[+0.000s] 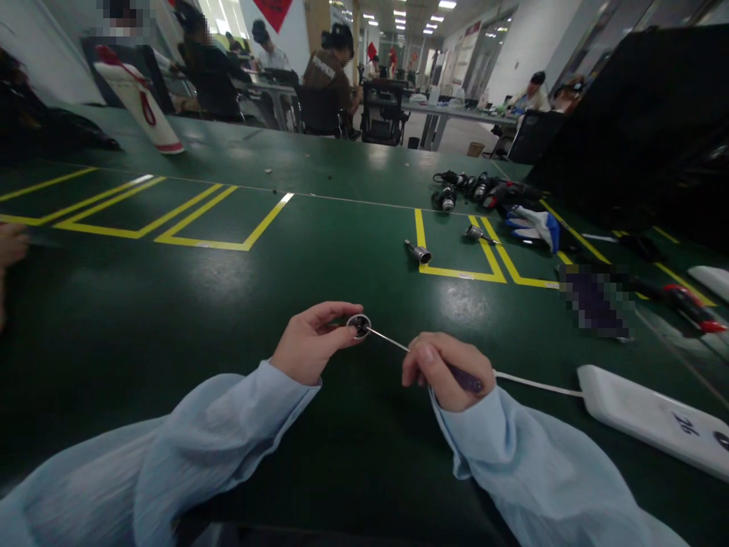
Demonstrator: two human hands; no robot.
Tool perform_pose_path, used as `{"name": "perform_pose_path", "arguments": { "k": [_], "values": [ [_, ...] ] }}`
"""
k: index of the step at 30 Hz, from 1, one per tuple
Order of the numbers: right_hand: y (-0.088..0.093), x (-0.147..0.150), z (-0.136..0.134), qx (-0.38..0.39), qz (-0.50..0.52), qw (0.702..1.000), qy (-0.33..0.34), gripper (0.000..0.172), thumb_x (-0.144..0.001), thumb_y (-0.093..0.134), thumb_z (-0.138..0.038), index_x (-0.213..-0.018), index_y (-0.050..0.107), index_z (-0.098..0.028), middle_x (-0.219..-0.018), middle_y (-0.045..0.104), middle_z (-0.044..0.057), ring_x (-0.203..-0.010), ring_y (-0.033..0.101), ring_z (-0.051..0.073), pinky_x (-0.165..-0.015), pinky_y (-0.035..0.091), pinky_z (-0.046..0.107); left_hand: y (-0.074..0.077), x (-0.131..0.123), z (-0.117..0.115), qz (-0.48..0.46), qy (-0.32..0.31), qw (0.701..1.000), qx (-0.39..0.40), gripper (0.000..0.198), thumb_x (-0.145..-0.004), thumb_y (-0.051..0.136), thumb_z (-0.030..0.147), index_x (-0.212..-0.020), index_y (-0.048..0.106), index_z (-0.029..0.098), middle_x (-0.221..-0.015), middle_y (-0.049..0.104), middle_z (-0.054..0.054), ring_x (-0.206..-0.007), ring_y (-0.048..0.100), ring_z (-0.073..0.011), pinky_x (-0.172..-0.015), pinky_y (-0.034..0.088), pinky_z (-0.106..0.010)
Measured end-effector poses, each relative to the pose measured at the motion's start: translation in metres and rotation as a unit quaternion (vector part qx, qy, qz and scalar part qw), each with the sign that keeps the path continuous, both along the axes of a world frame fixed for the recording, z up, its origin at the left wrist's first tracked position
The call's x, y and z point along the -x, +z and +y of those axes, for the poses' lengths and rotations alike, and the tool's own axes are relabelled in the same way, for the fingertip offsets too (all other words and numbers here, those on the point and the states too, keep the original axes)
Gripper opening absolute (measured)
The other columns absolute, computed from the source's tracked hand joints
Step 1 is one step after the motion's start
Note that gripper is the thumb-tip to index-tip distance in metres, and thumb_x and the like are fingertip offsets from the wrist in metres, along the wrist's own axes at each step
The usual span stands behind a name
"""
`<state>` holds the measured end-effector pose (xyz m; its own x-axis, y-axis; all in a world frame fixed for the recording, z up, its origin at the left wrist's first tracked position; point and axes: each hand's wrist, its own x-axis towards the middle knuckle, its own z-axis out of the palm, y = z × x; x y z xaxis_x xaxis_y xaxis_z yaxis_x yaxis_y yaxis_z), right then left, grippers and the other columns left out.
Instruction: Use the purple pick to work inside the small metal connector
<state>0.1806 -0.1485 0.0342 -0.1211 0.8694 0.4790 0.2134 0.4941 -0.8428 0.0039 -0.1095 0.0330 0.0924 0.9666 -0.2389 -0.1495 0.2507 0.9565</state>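
Between the thumb and fingers of my left hand (312,339) is a small round metal cup-shaped part (358,327), its dark inside facing toward me. My right hand (447,368) is wrapped round the dark handle of a screwdriver (388,339). Its thin shaft points left, and the tip reaches the opening of the round part; how deep it goes I cannot tell. Farther off on the green table lie two similar metal cup pieces with stems, one on a yellow tape line (420,254) and another to its right (474,232).
A white power bank-like block (649,414) with a white cable lies at the right. Beyond are blue-white gloves (532,226), dark cylindrical parts (447,197) and a red-black tool (692,308). A white bottle-shaped object (140,106) stands far left. Another person's hand (11,245) shows at the left edge.
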Motion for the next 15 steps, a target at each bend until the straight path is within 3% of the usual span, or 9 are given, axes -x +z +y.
{"name": "perform_pose_path", "arguments": {
  "k": [6,15],
  "values": [
    [-0.006,0.006,0.001,-0.111,-0.123,0.986,0.022,0.025,-0.082,0.042,-0.02,-0.061,0.055,-0.017,-0.053,0.057,0.002,-0.05,0.051,0.011,-0.052,0.041,0.025,0.007,-0.004,-0.006,0.035,-0.001,0.999,-0.018,0.031,-0.054,0.072,0.014,-0.084,0.065,0.012,-0.077,0.069,-0.004,-0.07,0.065,-0.016,-0.071,0.055,-0.031],
    [0.0,0.009,-0.003,-0.138,-0.187,0.971,0.055,0.023,-0.083,0.041,-0.016,-0.065,0.055,-0.016,-0.056,0.059,0.003,-0.053,0.053,0.012,-0.055,0.042,0.026,0.012,-0.008,-0.007,0.056,0.021,0.998,-0.036,0.019,-0.052,0.069,0.012,-0.07,0.065,0.011,-0.079,0.068,-0.004,-0.063,0.063,-0.0145,-0.056,0.055,-0.025]
  ]
}}
